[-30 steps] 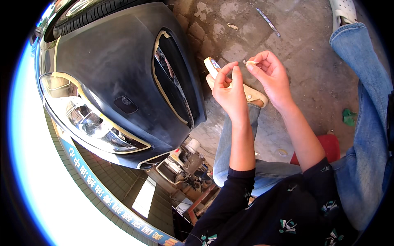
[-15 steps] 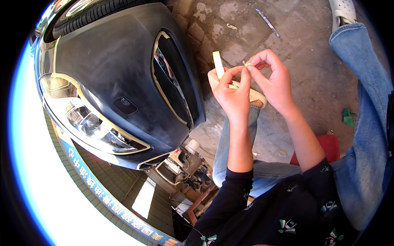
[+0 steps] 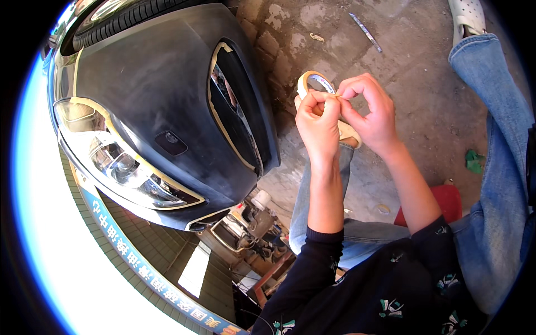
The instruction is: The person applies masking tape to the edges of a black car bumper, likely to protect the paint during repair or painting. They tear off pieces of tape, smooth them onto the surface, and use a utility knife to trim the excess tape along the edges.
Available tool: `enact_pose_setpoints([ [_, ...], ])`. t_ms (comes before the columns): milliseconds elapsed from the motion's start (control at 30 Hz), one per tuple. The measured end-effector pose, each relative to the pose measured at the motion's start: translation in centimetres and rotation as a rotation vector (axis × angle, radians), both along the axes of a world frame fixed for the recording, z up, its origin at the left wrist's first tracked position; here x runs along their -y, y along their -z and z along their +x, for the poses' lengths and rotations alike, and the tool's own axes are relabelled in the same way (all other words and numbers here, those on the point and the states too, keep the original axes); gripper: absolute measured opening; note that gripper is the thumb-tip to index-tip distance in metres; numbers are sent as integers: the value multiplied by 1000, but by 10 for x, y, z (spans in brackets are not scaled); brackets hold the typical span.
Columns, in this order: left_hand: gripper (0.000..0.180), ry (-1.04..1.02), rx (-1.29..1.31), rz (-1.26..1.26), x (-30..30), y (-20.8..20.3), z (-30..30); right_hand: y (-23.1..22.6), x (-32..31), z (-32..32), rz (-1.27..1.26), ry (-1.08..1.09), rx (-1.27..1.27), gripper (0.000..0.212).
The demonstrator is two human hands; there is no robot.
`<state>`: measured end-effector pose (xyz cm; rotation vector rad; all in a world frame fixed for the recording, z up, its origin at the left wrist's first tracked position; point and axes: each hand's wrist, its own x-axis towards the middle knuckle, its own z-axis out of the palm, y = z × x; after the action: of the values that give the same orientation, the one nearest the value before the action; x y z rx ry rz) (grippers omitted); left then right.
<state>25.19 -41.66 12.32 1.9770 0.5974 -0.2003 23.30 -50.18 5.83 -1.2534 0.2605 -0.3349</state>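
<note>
A roll of pale yellow masking tape (image 3: 302,85) stands out beyond the fingers of my left hand (image 3: 319,127), its round opening showing. That hand is closed, thumb and forefinger pinched together. My right hand (image 3: 376,114) meets it fingertip to fingertip, pinching a small bit of the tape; the exact edge is hard to see there. Left of my hands is a dark car bumper (image 3: 167,72) with a matte, sanded look. Masking tape lines its headlight (image 3: 120,162) and the grille opening (image 3: 231,106).
A pen-like stick (image 3: 365,32) lies on the rough ground ahead. To the right are a red stool (image 3: 441,204) and a green scrap (image 3: 474,161). My jeans-clad legs are spread around my arms. Assorted clutter (image 3: 262,229) sits beyond the bumper's lower end.
The tape roll has turned from edge-on, so its ring now shows. My left hand has shifted slightly right, and the fingertips of both hands have come closer together.
</note>
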Motion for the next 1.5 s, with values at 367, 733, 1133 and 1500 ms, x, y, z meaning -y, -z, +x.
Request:
enact_pose_setpoints([
  [367,56,-106,135,-156,11,-3,6,8,-8,-11,1409,-180,-277,21],
  [733,66,-157,101,-210,20,-5,12,5,-10,-11,1368,-280,-210,23],
  [1133,67,-396,93,-385,-13,4,8,2,-12,-5,-144,74,-182,40],
  [1500,45,-325,-85,-620,-33,-15,-4,17,-17,9,-463,72,113,24],
])
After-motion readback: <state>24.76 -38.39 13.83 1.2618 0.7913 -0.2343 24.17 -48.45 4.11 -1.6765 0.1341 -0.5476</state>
